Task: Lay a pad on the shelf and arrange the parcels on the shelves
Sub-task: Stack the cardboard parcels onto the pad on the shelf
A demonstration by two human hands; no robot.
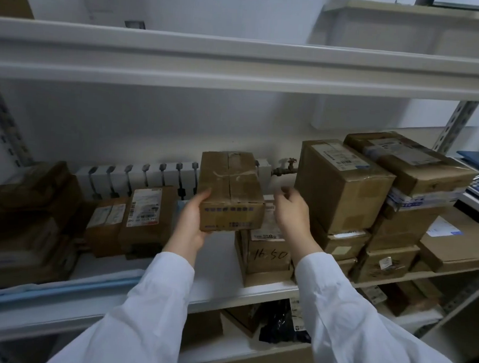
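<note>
Mid-frame, our left hand [191, 223] grips the taped brown cardboard parcel [230, 192]; our empty, loose-fingered right hand [291, 210] hovers just right.

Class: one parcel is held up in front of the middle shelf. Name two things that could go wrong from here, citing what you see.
1. Only the left hand grips the held parcel, at its lower left corner; the right hand is off it, so it might tip and fall.
2. The tall box close to the right hand stands on smaller boxes; a bump could shift that stack.
</note>
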